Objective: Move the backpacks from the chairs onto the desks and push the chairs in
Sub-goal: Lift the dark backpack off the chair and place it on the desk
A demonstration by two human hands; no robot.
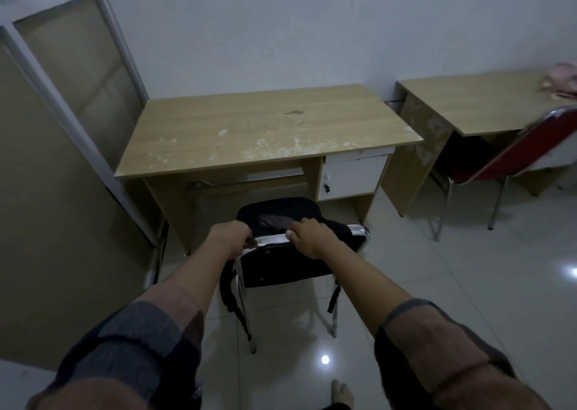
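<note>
A black backpack (282, 214) sits on the seat of a black chair (281, 266), its top rising above the chrome top rail of the chair's backrest, with a grey lining showing at its open mouth. Its straps hang down behind the backrest, one on the left near the chair's leg and one on the right.

Both hands are at that top rail, on the near side of the backpack. The left hand (231, 238) is closed around the left end of the rail, fingers curled over it, just beside the backpack's left edge. The right hand (312, 238) is closed with its fingers over the rail and touching the dark fabric at the backpack's top; whether it grips the rail, the fabric or both cannot be told. Both forearms reach forward from rolled-up checked sleeves.

The chair stands on a pale tiled floor (437, 284), pulled out from a wooden desk whose scuffed tabletop (268, 128) lies just beyond the backpack. A white drawer unit (351, 177) with a small lock hangs under the tabletop's right side.

To the far right stands a second desk (474, 103) with a pink item (563, 80) at its right edge, too blurred to identify. A red chair (512, 159) with chrome legs is pushed partly under it. On the left, a tall cabinet (62, 97) with metal framing stands against the wall.
</note>
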